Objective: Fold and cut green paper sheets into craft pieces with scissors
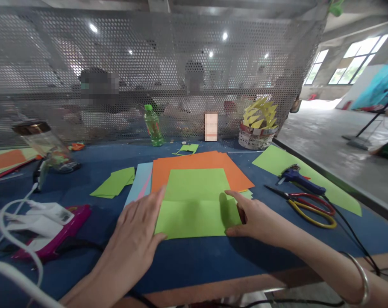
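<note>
A light green sheet of paper (197, 216) with a crease across it lies in front of me, partly over orange sheets (190, 161). My left hand (134, 229) rests along its left edge, fingers stretched out and thumb at the near left corner. At the right edge is my right hand (256, 218), its index finger and thumb spread apart and touching the paper. The other right fingers are curled and partly hidden. Light blue paper with a pink stripe (139, 179) shows beyond my left hand. Small green pieces (115, 183) lie farther left.
Scissors (304, 205) and a blue glue gun (301, 179) lie right, by a green sheet (335, 194). A woven basket (257, 137), a green bottle (154, 128) and perforated metal screen (168, 64) stand behind. Left are a jar (54, 149), a magenta power strip (80, 220) and cables.
</note>
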`<act>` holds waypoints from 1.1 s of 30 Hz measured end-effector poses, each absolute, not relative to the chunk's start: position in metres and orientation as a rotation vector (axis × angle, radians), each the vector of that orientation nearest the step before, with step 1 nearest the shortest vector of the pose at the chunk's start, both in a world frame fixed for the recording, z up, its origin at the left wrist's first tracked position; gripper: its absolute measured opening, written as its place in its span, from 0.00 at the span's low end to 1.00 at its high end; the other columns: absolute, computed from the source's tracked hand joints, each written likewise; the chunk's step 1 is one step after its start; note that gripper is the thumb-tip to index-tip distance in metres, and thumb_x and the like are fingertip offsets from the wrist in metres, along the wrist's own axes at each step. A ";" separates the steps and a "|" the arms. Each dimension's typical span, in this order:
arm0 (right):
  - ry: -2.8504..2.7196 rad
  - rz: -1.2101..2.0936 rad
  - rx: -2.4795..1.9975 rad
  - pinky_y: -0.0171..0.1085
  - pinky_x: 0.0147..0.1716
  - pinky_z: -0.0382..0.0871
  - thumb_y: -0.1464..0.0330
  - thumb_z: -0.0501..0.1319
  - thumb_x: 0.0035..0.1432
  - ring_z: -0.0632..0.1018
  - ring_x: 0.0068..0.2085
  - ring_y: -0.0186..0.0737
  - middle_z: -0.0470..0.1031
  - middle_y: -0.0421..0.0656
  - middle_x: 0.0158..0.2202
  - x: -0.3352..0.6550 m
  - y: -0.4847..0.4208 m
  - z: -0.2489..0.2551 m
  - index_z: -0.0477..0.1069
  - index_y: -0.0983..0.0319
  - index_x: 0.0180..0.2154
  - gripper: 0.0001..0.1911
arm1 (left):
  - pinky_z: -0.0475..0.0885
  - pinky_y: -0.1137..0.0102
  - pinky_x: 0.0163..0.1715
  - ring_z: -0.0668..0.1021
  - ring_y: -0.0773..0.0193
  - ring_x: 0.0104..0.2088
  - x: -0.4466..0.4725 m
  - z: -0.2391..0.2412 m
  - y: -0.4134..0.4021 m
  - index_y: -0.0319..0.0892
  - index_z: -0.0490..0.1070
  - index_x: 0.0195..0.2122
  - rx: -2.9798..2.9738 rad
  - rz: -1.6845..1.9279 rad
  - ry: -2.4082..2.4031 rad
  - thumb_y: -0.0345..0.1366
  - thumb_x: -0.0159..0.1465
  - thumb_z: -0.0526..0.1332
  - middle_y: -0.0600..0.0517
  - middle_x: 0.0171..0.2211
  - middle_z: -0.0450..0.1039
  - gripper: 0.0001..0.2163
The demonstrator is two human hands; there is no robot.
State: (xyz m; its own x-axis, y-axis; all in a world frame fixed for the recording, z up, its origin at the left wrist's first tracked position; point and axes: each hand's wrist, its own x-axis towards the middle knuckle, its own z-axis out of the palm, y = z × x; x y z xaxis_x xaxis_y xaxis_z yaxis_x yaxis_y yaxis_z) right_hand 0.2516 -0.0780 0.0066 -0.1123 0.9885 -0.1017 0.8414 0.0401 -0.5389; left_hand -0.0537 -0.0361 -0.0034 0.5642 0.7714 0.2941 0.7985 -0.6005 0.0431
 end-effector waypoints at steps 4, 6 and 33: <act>-2.042 0.686 -1.849 0.33 0.26 0.55 0.61 0.69 0.45 0.74 0.29 0.43 0.72 0.38 0.28 0.250 -0.078 0.007 0.54 0.56 0.62 0.45 | 0.48 0.52 0.63 0.51 0.54 0.67 -0.030 -0.003 -0.052 0.50 0.29 0.68 -3.102 -0.159 -0.675 0.26 0.60 0.49 0.52 0.69 0.46 0.39; -2.049 0.676 -1.834 0.33 0.25 0.55 0.61 0.69 0.45 0.74 0.29 0.42 0.72 0.38 0.28 0.250 -0.079 0.008 0.55 0.56 0.61 0.44 | 0.48 0.55 0.64 0.49 0.58 0.67 -0.017 -0.002 -0.058 0.49 0.25 0.68 -3.212 -0.036 -0.568 0.29 0.65 0.48 0.53 0.69 0.41 0.35; -2.071 0.815 -1.744 0.33 0.26 0.60 0.63 0.71 0.45 0.74 0.28 0.38 0.73 0.35 0.26 0.269 -0.078 0.004 0.48 0.63 0.66 0.52 | 0.57 0.62 0.60 0.62 0.50 0.63 -0.088 -0.042 -0.081 0.44 0.35 0.69 -2.837 -0.379 -0.924 0.61 0.62 0.49 0.45 0.66 0.53 0.41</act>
